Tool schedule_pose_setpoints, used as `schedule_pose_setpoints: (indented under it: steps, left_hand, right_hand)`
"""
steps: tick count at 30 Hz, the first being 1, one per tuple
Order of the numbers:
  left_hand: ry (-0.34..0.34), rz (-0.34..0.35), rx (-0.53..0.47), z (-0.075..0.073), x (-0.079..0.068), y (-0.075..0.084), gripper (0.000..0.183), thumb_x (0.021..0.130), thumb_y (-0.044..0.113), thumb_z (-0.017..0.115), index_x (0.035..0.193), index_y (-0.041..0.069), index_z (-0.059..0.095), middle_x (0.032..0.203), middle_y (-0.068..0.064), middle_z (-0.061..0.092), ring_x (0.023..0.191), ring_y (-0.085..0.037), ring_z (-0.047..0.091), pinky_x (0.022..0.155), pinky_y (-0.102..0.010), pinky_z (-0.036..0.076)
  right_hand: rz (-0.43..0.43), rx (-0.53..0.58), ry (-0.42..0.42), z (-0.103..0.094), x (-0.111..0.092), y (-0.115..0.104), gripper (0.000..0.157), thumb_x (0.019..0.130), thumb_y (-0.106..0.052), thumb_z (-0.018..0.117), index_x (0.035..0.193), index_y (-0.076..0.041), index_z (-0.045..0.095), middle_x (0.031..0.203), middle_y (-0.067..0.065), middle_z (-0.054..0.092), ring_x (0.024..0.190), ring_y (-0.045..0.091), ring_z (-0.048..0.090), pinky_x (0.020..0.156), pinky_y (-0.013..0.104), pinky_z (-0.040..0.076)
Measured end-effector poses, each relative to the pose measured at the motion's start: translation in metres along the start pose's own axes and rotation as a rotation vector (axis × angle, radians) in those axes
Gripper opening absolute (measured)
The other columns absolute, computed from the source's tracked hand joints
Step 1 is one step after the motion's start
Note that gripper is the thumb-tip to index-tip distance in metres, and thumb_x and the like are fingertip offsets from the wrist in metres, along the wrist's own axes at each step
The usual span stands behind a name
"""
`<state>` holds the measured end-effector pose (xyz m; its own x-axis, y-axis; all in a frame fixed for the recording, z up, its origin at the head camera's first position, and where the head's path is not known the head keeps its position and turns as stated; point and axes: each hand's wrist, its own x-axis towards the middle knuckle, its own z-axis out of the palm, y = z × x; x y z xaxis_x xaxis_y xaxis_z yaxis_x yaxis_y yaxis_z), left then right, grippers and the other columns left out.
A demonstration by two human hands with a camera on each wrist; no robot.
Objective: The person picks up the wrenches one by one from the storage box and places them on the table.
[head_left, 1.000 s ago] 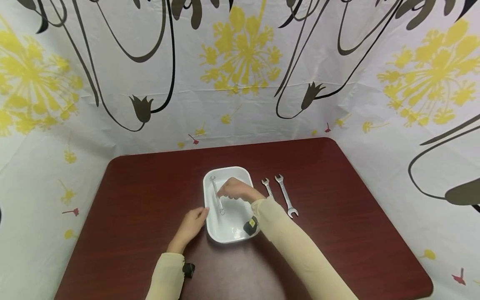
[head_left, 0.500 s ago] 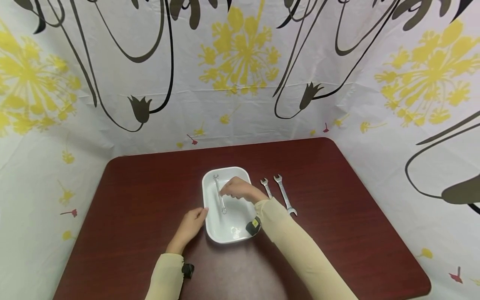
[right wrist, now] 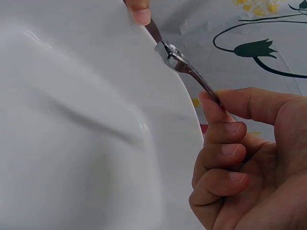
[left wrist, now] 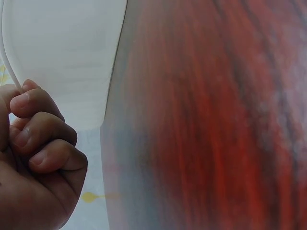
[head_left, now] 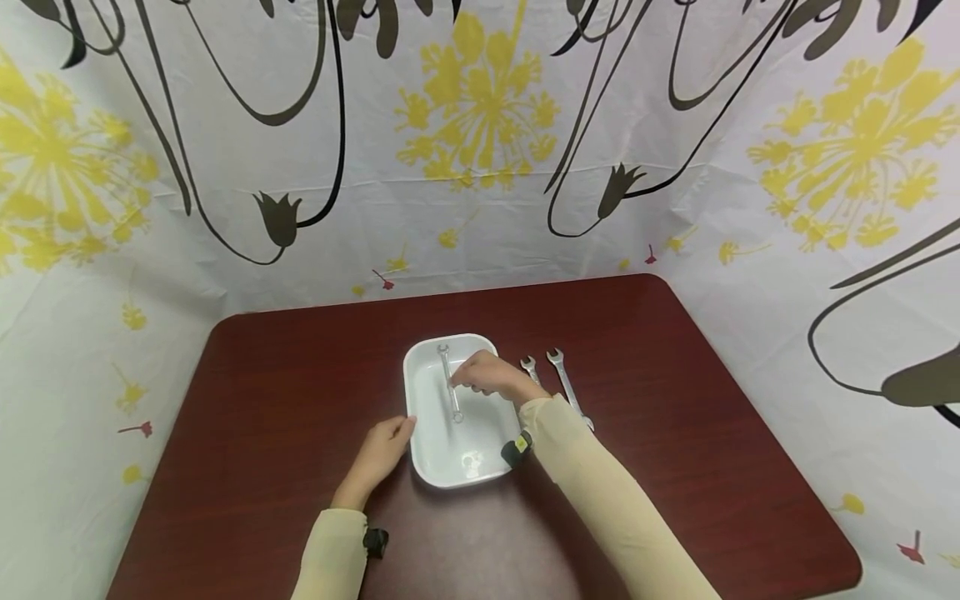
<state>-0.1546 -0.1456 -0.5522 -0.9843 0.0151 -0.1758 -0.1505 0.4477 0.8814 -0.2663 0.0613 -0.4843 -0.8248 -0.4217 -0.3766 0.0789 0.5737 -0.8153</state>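
Observation:
A silver combination wrench (head_left: 446, 363) is pinched at mid-shaft between the thumb and index finger of my right hand (head_left: 492, 375), over the white tray (head_left: 437, 458). Its fork-shaped end points away from me, the ring end towards me. In the right wrist view the ring end of the wrench (right wrist: 178, 59) shows above the tray floor, where a blurred shadow falls. My left hand (head_left: 384, 452) holds the tray's left rim. Seen from the left wrist, the fingers of that hand (left wrist: 48, 136) are curled at the tray edge (left wrist: 60, 57).
Two more wrenches, a shorter one (head_left: 529, 367) and a longer one (head_left: 567, 387), lie right of the tray, partly hidden by my right arm. The dark red table (head_left: 300, 375) has a patterned cloth (head_left: 480, 225) hanging behind it.
The right hand has carried the wrench a little to the right and away from me across the tray. The left hand stays at the rim.

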Motion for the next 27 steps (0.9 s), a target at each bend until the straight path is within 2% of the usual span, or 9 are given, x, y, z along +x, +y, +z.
schedule_pose_setpoints:
  steps: [6,13,16,27]
  left_hand:
    - [-0.008,0.002,-0.001,0.001,-0.002,0.001,0.041,0.101,0.033,0.048,0.067,0.012,0.041,0.056,0.001,0.038,0.052,-0.013,0.033,0.054,-0.025,0.032]
    - [-0.007,0.004,-0.010,0.003,-0.002,-0.001,0.041,0.101,0.032,0.049,0.067,0.012,0.041,0.056,0.002,0.038,0.052,-0.012,0.033,0.053,-0.025,0.032]
    - [-0.007,0.005,-0.007,0.003,-0.001,-0.001,0.041,0.101,0.033,0.049,0.067,0.012,0.041,0.056,0.002,0.038,0.052,-0.012,0.033,0.053,-0.025,0.032]
    - [-0.001,0.007,-0.001,0.001,0.001,-0.002,0.041,0.101,0.033,0.048,0.067,0.012,0.041,0.057,0.002,0.037,0.053,-0.013,0.033,0.054,-0.025,0.031]
  right_hand:
    - [-0.004,0.011,-0.004,-0.006,-0.005,0.005,0.026,0.083,-0.021,0.067,0.083,0.005,0.068,0.055,-0.005,0.037,0.051,0.009,0.030,0.048,0.024,0.027]
    - [0.013,0.021,0.017,-0.018,-0.011,0.011,0.015,0.082,-0.021,0.069,0.077,-0.007,0.070,0.056,-0.005,0.040,0.051,0.009,0.031,0.047,0.023,0.027]
    - [0.003,0.027,0.021,-0.024,-0.014,0.015,0.014,0.083,-0.020,0.068,0.076,-0.008,0.069,0.055,-0.005,0.039,0.050,0.008,0.031,0.047,0.023,0.027]
    - [-0.004,0.065,0.047,-0.044,-0.026,0.022,0.018,0.084,-0.018,0.067,0.089,-0.001,0.072,0.054,-0.006,0.039,0.051,0.007,0.035,0.055,0.028,0.030]
